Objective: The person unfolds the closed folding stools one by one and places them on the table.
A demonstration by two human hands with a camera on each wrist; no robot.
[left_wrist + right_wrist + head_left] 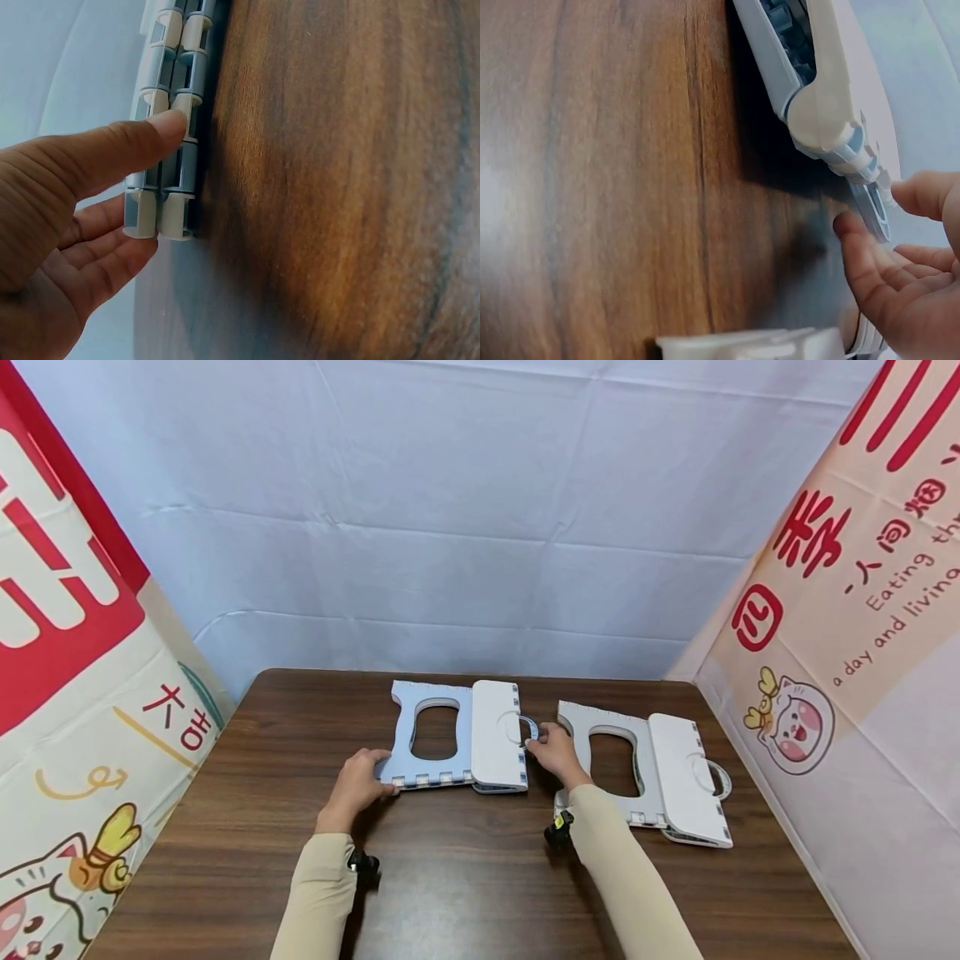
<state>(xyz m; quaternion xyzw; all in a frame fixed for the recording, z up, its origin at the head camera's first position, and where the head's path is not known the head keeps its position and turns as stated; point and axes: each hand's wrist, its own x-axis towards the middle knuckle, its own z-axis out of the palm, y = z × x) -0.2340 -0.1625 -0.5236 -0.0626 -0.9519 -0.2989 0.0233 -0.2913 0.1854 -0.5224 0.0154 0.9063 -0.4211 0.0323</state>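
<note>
A folded blue-and-white step stool [495, 743] lies on the table in the head view. My left hand [358, 781] grips its near left corner. In the left wrist view the thumb lies over the hinged edge [165, 169], and the other fingers reach round the far side, partly hidden. My right hand [558, 752] is at the blue carry handle [533, 725] on the stool's right end. In the right wrist view the handle [871, 214] runs between the thumb and forefinger, which stand apart with a gap around it.
A second folded step stool, grey and white [678, 768], lies to the right, partly behind my right forearm, its handle [722, 781] pointing right. Both rest on a dark brown wooden table [465, 877]. Pale cloth [450, 568] hangs behind, with printed sheets at both sides.
</note>
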